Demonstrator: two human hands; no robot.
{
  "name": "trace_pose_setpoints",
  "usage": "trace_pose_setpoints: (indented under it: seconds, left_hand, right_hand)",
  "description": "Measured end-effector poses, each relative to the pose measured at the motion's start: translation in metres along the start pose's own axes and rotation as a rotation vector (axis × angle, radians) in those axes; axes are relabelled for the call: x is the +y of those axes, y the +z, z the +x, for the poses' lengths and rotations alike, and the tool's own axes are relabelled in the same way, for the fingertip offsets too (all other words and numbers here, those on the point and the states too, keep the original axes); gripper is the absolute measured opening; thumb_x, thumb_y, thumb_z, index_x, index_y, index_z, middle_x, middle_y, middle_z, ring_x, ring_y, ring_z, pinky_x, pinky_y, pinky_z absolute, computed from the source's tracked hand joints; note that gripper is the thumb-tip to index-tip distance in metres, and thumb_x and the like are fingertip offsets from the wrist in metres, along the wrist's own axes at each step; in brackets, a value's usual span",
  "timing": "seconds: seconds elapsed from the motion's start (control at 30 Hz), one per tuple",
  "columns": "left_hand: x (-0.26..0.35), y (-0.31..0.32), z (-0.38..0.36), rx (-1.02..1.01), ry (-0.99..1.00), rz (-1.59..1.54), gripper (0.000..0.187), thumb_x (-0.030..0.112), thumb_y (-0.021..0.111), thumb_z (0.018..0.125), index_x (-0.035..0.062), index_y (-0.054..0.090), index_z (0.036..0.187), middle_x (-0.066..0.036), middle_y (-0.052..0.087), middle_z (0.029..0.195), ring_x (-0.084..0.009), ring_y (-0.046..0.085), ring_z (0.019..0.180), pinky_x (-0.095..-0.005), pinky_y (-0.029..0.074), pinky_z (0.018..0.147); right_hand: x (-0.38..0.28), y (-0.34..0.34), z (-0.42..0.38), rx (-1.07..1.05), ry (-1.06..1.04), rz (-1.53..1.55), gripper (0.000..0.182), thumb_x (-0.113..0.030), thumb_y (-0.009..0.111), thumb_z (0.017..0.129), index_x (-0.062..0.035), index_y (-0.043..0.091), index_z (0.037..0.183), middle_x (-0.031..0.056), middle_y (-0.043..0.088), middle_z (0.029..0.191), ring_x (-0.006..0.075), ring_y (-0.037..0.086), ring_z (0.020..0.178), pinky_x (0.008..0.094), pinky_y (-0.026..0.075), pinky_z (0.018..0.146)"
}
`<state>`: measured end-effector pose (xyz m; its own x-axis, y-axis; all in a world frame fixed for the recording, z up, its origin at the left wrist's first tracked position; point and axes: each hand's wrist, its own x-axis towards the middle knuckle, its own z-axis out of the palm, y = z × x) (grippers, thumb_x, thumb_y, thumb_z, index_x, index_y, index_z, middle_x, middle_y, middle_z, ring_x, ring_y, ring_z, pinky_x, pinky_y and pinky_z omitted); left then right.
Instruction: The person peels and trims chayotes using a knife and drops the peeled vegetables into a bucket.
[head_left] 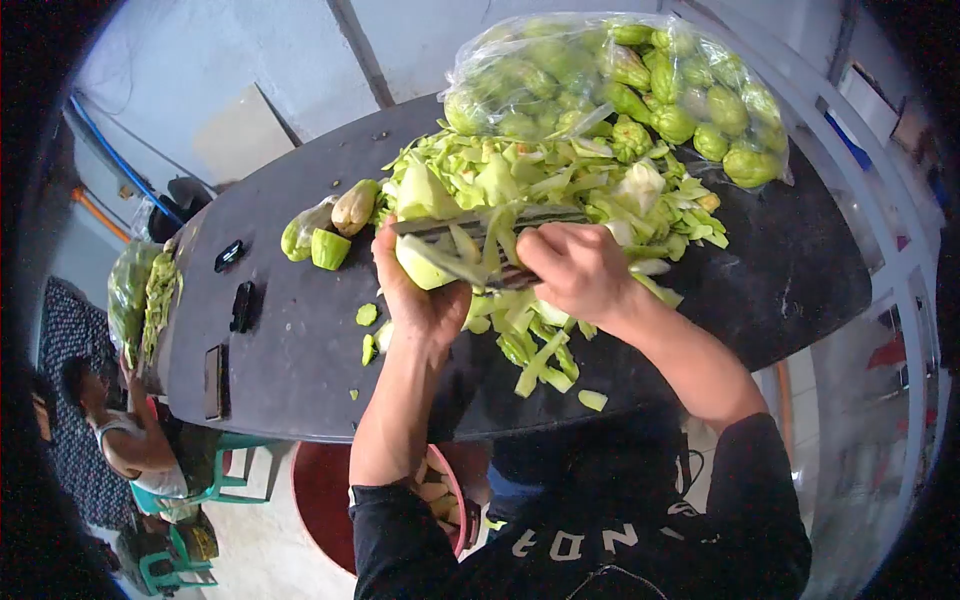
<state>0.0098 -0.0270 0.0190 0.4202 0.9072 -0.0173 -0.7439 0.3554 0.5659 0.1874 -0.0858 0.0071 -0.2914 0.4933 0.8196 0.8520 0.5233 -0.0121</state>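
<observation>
My left hand (pixel 420 295) grips a pale green chayote (pixel 425 268) over the dark table (pixel 290 340). In my right hand (pixel 578 270) is a knife (pixel 480 224), its blade laid across the top of the chayote and pointing left. Strips of green peel hang between both hands. A large heap of peelings (pixel 560 185) lies just behind my hands. More peel pieces (pixel 545 355) are scattered under my right wrist.
A clear plastic bag of whole chayotes (pixel 620 85) sits at the table's far right. Cut chayote pieces (pixel 325 235) lie at the left. A red basin (pixel 325 500) with peeled pieces stands below the table edge. Another person (pixel 125 440) sits at lower left.
</observation>
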Motion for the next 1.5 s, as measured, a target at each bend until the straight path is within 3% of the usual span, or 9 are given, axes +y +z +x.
trace_pose_setpoints:
  seconds: [0.4,0.6,0.67,0.8,0.9,1.0,1.27,1.37,1.5]
  left_hand:
    - [-0.003,-0.001,0.005,-0.162,-0.052,-0.016,0.053,0.049,0.047,0.092,0.0057,0.055,0.121,-0.015,0.062,0.103,-0.0265,0.060,0.084,-0.0371,0.049,0.069]
    - [-0.001,-0.007,0.011,-0.030,-0.055,-0.144,0.046,0.045,0.046,0.093,0.0086,0.058,0.119,-0.012,0.062,0.104,-0.0270,0.059,0.088,-0.0402,0.049,0.078]
    - [0.001,-0.024,0.016,-0.223,-0.091,-0.164,0.046,0.046,0.046,0.093,0.0104,0.059,0.119,-0.010,0.063,0.106,-0.0276,0.060,0.093,-0.0432,0.049,0.084]
    - [0.000,-0.001,0.004,0.000,-0.111,-0.070,0.048,0.048,0.048,0.091,0.0116,0.059,0.120,-0.008,0.065,0.111,-0.0280,0.061,0.104,-0.0466,0.051,0.087]
    - [-0.003,-0.012,0.006,-0.140,-0.126,0.040,0.056,0.053,0.048,0.089,0.0082,0.058,0.120,-0.014,0.065,0.106,-0.0306,0.064,0.092,-0.0453,0.052,0.082]
    - [-0.004,-0.015,0.008,-0.278,-0.180,0.004,0.052,0.049,0.047,0.091,0.0070,0.057,0.120,-0.017,0.064,0.103,-0.0312,0.064,0.085,-0.0427,0.052,0.078]
    - [0.002,0.000,0.005,0.045,-0.026,-0.126,0.059,0.056,0.048,0.090,0.0066,0.058,0.121,-0.017,0.062,0.115,-0.0293,0.059,0.104,-0.0431,0.048,0.091]
    - [0.006,-0.009,0.005,-0.077,-0.015,-0.149,0.057,0.053,0.047,0.091,0.0053,0.058,0.119,-0.015,0.065,0.108,-0.0305,0.062,0.099,-0.0459,0.051,0.088]
    - [0.006,-0.022,0.011,-0.200,-0.008,-0.167,0.056,0.051,0.048,0.089,0.0026,0.058,0.116,-0.018,0.064,0.104,-0.0306,0.063,0.094,-0.0430,0.054,0.081]
  right_hand:
    - [0.040,0.009,-0.010,-0.208,0.405,0.007,0.024,0.000,0.063,0.073,-0.0024,0.051,0.093,0.0174,0.065,0.082,0.0398,0.064,0.071,0.0468,0.050,0.057]
    - [0.023,0.003,-0.006,-0.053,0.248,0.033,0.014,-0.003,0.058,0.078,-0.0061,0.049,0.089,0.0168,0.063,0.071,0.0390,0.064,0.066,0.0474,0.052,0.055]
    - [0.014,0.003,-0.005,-0.022,0.155,0.010,0.014,-0.005,0.060,0.076,-0.0073,0.049,0.085,0.0130,0.060,0.068,0.0342,0.064,0.062,0.0439,0.052,0.052]
    - [0.002,0.003,-0.002,0.064,-0.046,-0.023,0.012,-0.008,0.061,0.074,-0.0098,0.050,0.079,0.0059,0.055,0.062,0.0231,0.063,0.055,0.0367,0.050,0.046]
    - [0.018,0.012,-0.003,-0.065,0.316,0.048,0.020,0.001,0.062,0.074,-0.0020,0.054,0.092,0.0179,0.062,0.076,0.0387,0.063,0.068,0.0443,0.050,0.056]
    - [0.037,0.007,-0.008,-0.144,0.473,0.106,0.017,-0.001,0.062,0.078,-0.0009,0.052,0.093,0.0203,0.063,0.080,0.0415,0.063,0.073,0.0470,0.050,0.058]
    - [0.010,0.004,-0.006,-0.024,0.103,-0.004,0.016,-0.004,0.061,0.073,-0.0056,0.054,0.087,0.0107,0.057,0.066,0.0314,0.062,0.061,0.0410,0.051,0.052]
    - [-0.003,0.001,-0.003,0.048,-0.154,-0.134,0.012,-0.011,0.061,0.074,-0.0067,0.054,0.082,0.0003,0.044,0.061,0.0165,0.056,0.054,0.0294,0.047,0.047]
    - [-0.015,0.005,-0.004,0.104,-0.259,-0.150,0.014,-0.011,0.061,0.073,-0.0057,0.056,0.085,0.0006,0.044,0.062,0.0148,0.053,0.055,0.0277,0.047,0.047]
